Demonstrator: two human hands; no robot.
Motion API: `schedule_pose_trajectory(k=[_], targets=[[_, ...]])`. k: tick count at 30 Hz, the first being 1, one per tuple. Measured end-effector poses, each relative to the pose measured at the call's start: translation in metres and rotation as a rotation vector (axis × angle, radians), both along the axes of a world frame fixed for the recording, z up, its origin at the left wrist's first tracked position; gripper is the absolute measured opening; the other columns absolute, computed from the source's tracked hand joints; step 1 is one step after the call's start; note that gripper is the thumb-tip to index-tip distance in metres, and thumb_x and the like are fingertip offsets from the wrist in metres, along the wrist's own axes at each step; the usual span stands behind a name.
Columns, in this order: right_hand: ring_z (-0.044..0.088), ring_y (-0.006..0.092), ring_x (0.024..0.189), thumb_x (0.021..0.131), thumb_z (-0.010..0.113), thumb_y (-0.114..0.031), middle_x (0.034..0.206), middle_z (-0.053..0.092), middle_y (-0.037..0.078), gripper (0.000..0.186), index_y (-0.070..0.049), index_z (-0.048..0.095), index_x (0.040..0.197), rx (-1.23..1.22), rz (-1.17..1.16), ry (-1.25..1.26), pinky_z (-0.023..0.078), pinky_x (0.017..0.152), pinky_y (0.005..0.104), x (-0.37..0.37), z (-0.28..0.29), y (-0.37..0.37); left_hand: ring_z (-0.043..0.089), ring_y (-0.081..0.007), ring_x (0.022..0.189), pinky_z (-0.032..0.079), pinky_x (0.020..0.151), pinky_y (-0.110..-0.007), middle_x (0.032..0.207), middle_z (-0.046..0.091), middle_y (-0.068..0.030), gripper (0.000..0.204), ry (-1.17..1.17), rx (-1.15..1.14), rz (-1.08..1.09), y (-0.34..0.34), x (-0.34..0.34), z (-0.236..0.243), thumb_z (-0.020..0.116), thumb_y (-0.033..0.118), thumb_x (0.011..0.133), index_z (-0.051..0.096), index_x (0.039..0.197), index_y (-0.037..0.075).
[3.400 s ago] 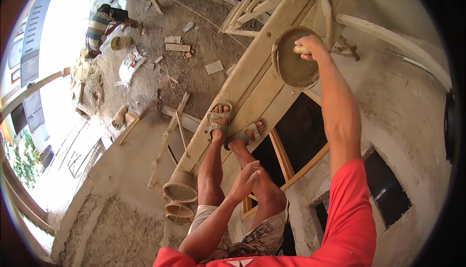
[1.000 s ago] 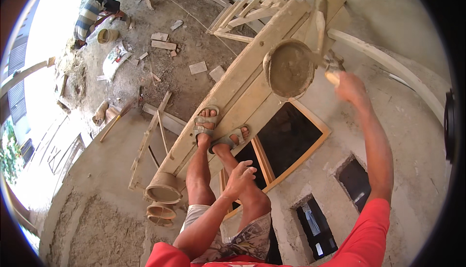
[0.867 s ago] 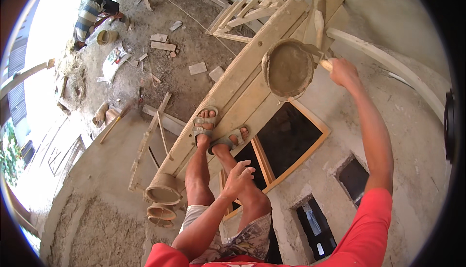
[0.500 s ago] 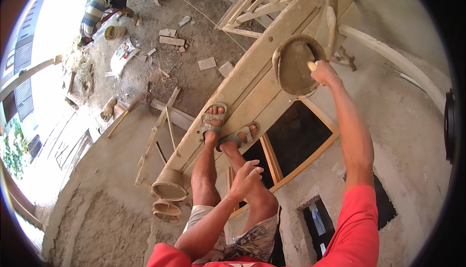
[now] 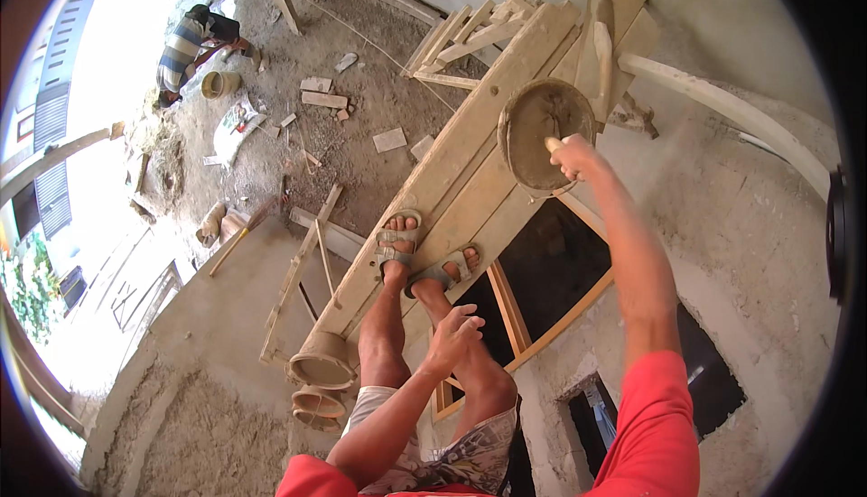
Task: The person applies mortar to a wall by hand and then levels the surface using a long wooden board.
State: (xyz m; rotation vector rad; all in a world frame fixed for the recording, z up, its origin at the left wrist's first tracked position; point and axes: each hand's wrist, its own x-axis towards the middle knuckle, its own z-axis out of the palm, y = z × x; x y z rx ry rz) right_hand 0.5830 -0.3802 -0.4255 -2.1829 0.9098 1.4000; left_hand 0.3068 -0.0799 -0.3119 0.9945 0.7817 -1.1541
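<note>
My right hand [image 5: 579, 157] is closed on the pale handle [image 5: 553, 143] of a tool, probably a trowel, whose head is mostly hidden in the grey wet mortar of a round bucket [image 5: 516, 111]. That bucket stands on the wooden plank scaffold [image 5: 442, 181] where my sandalled feet rest. A long wooden board with a handle [image 5: 601, 46] lies just beyond it. Down at the centre, my left hand [image 5: 452, 342] hovers over or rests on my right knee, fingers loosely apart and holding nothing.
More buckets [image 5: 322, 371] sit by the scaffold's near end. Beside it are a wood-framed dark window [image 5: 510, 307], wall openings [image 5: 709, 371] and a curved beam [image 5: 722, 97]. On the rubble-strewn ground, a co-worker [image 5: 181, 55] bends near a small bucket [image 5: 219, 84] and a white sack [image 5: 239, 131].
About a second ago my right hand held the tool at the bucket's right edge; it has moved left over the bucket, the tool's head now in it. My left hand stayed by my knee.
</note>
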Motion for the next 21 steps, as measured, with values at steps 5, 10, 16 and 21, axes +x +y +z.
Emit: schedule_pose_trajectory(k=[5,10,16,21], targets=[[0.064,0.0294,0.059,0.078,0.060,-0.013,0.072,0.065,0.017,0.018,0.001,0.061,0.088,-0.023,0.605,-0.107,0.050,0.057,0.0407,0.024,0.106,0.004,0.060,-0.0189,0.093,0.048,0.082,-0.031,0.109,0.061,-0.0145,0.042,-0.006,0.052,0.048,0.007,-0.002,0.005,0.051,0.021,0.094,0.043,0.128,-0.002],[0.065,0.0317,0.088,0.083,0.056,-0.010,0.088,0.067,0.016,0.015,-0.007,0.064,0.095,-0.368,1.108,-0.474,0.051,0.075,0.0426,0.039,0.101,-0.012,0.059,-0.0200,0.098,0.050,0.083,-0.032,0.107,0.058,-0.0105,0.033,-0.131,-0.265,0.241,0.004,-0.062,-0.046,0.046,0.014,0.097,0.043,0.127,0.001],[0.067,0.0225,0.090,0.090,0.052,-0.017,0.097,0.068,0.009,0.017,-0.009,0.066,0.092,-0.486,1.042,-0.270,0.055,0.074,0.0315,0.011,-0.051,0.001,0.060,-0.0139,0.077,0.050,0.070,-0.026,0.097,0.060,-0.0071,0.039,-0.159,0.042,0.013,-0.003,-0.016,-0.024,0.055,0.027,0.093,0.052,0.122,0.000],[0.067,0.0233,0.092,0.092,0.051,-0.018,0.099,0.066,0.013,0.024,-0.003,0.065,0.104,-0.418,0.822,-0.295,0.056,0.073,0.0330,-0.010,-0.035,0.039,0.060,-0.0164,0.086,0.050,0.074,-0.029,0.101,0.060,-0.0090,0.041,-0.143,0.031,0.017,0.013,-0.007,-0.026,0.054,0.028,0.094,0.051,0.124,0.001]])
